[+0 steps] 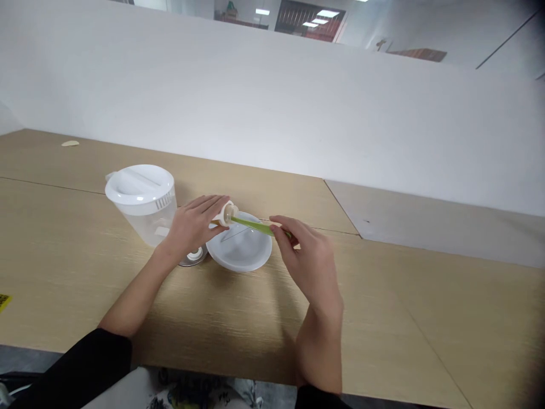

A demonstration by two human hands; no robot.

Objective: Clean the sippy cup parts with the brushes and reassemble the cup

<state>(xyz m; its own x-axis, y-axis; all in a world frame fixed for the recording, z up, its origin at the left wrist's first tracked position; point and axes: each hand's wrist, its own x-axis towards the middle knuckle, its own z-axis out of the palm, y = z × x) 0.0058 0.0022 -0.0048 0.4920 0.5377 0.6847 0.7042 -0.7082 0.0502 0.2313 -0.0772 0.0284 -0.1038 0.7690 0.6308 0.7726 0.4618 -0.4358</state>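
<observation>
Green stick (258,225), pinched between fingers (289,222) of the right hand (311,258), at the mouth of the bottle (227,212); left hand (192,222) clasps it, ideally steady, aligned above the bowl (244,265).

Looks most like an office or similar shared workroom, though cannot be pinned down more closely. Has a broad wood-grain bench (383,324) with straight panel seams, spanning from 9 to 4 o'clock, backed by a tall, plain white partition (272,102) at 12. Shows bright rectangular lights (328,13) of an office kind beyond the top edge, between 12 and 1, and grey floor (275,392) at 6.
</observation>
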